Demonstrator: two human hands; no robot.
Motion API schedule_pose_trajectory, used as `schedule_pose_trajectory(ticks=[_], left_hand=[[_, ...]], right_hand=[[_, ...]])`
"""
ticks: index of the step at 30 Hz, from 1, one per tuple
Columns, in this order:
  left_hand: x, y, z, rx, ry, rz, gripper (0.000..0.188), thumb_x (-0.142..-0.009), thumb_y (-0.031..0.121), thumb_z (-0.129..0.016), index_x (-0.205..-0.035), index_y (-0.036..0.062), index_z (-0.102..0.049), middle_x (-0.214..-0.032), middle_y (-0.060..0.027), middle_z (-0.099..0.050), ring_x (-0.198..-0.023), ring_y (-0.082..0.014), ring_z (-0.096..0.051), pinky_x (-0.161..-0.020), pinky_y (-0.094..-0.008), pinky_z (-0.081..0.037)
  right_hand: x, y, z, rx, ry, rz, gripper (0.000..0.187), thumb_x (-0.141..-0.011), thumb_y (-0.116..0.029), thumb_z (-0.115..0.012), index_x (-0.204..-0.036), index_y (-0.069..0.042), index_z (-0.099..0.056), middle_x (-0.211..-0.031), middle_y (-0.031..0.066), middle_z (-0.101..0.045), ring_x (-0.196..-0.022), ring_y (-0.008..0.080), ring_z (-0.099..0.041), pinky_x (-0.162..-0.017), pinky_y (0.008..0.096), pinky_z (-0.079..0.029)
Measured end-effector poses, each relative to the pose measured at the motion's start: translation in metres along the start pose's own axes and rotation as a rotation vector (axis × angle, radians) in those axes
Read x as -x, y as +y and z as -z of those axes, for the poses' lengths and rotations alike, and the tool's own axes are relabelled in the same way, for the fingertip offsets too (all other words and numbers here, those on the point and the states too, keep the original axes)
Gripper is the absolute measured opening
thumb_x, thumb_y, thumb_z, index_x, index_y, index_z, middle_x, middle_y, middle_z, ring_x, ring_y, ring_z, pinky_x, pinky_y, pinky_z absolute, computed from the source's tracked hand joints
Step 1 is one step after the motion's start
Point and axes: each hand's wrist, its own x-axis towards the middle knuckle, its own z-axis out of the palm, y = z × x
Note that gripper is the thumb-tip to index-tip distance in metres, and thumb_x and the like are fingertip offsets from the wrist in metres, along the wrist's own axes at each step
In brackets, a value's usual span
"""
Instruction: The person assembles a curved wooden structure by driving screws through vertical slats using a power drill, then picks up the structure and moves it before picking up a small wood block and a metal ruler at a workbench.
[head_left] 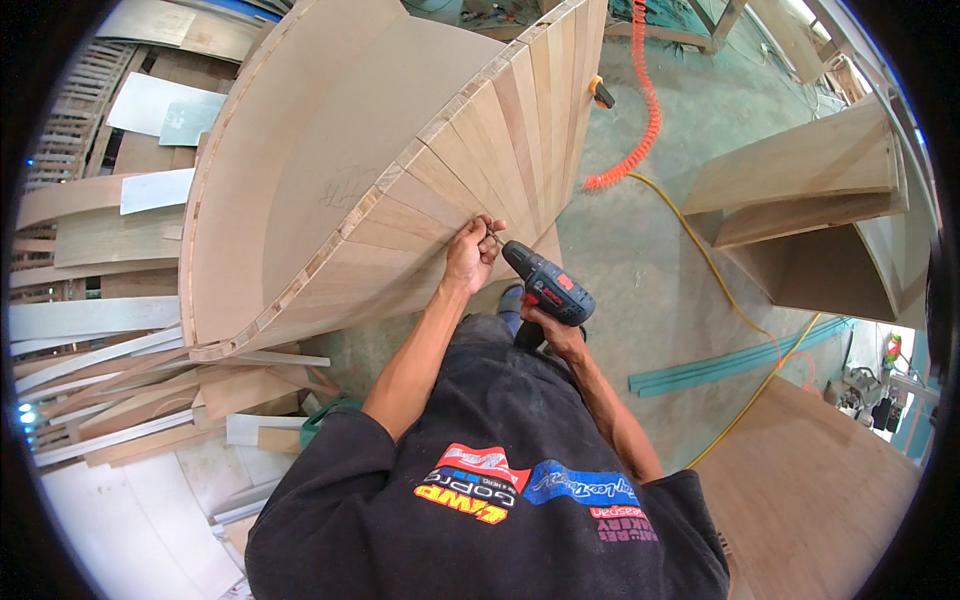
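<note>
My right hand [549, 327] is closed round the grip of a dark blue and black cordless drill [550, 283] with red details. The drill's nose points up and left, at the fingers of my left hand [473, 255]. Those fingers are pinched together beside the tip of the drill, against the outer face of a large curved wooden panel [420, 225] made of narrow slats. Whatever small piece lies between the left fingertips is too small to name. The panel's smooth beige inner side [300, 130] curves away to the left.
An orange coiled air hose [655, 110] hangs beyond the panel, joined to a yellow hose [715, 260] across the floor. Boards and strips [120, 240] are piled at left. A wooden box [800, 200] stands at right, near green strips [735, 360] and a brown sheet [810, 480].
</note>
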Motion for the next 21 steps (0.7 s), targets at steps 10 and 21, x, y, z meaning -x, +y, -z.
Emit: schedule_pose_trajectory(ticks=[10,21], left_hand=[[0.002,0.004,0.002,0.041,-0.059,0.017,0.012,-0.100,0.014,-0.045,-0.099,0.0095,-0.057,-0.106,-0.0099,-0.063,-0.058,-0.0049,-0.035,-0.052,-0.0194,-0.031],[0.001,0.005,-0.007,-0.077,0.008,-0.011,0.009,-0.100,0.015,-0.045,-0.103,0.0094,-0.052,-0.103,-0.0092,-0.063,-0.056,-0.0029,-0.037,-0.049,-0.0177,-0.031]], right_hand=[[0.003,-0.006,-0.011,0.031,0.047,-0.006,0.020,-0.083,-0.007,-0.067,-0.102,-0.002,-0.062,-0.084,0.0033,-0.064,-0.079,0.0132,-0.061,-0.075,0.0284,-0.051],[-0.002,0.005,-0.001,0.420,0.126,0.060,0.021,-0.085,-0.019,-0.073,-0.100,-0.006,-0.065,-0.085,-0.0008,-0.062,-0.076,0.0114,-0.057,-0.071,0.0291,-0.050]])
